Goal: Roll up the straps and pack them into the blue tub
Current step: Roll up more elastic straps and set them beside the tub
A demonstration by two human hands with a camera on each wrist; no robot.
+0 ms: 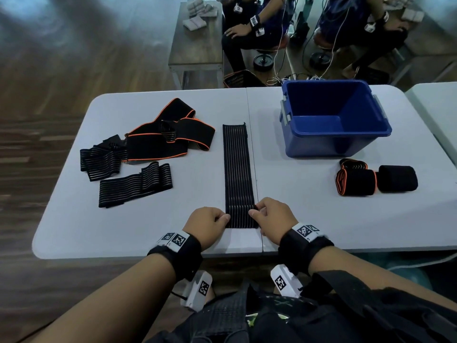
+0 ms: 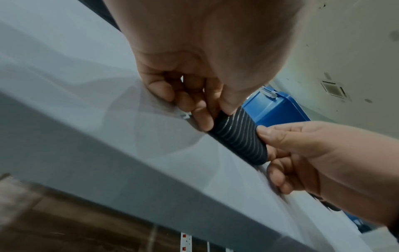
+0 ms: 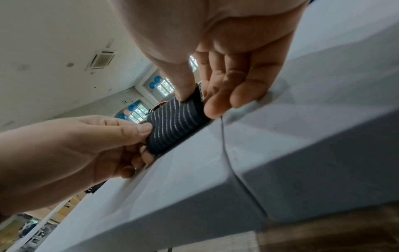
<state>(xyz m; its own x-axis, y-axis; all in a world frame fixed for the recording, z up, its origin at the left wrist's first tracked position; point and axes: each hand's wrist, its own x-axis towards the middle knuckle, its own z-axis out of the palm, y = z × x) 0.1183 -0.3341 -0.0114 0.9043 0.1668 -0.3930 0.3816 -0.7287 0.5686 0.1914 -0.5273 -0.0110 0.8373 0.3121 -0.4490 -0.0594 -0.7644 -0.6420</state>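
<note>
A long black strap with thin pale stripes (image 1: 237,169) lies flat down the middle of the grey table (image 1: 148,233). Its near end is curled into a small roll (image 2: 239,136) (image 3: 175,126). My left hand (image 1: 210,225) (image 2: 194,109) pinches the roll's left end, thumb on top. My right hand (image 1: 269,216) (image 3: 207,95) pinches its right end the same way. The blue tub (image 1: 333,120) (image 2: 274,109) stands open at the back right. Two rolled straps (image 1: 376,180) lie in front of the tub.
A pile of loose straps, some orange-edged (image 1: 163,134) and some striped (image 1: 134,185), covers the table's left half. A seam (image 1: 252,144) runs down the table beside the strap. Seated people (image 1: 259,28) and a wooden bench (image 1: 197,45) are beyond the far edge.
</note>
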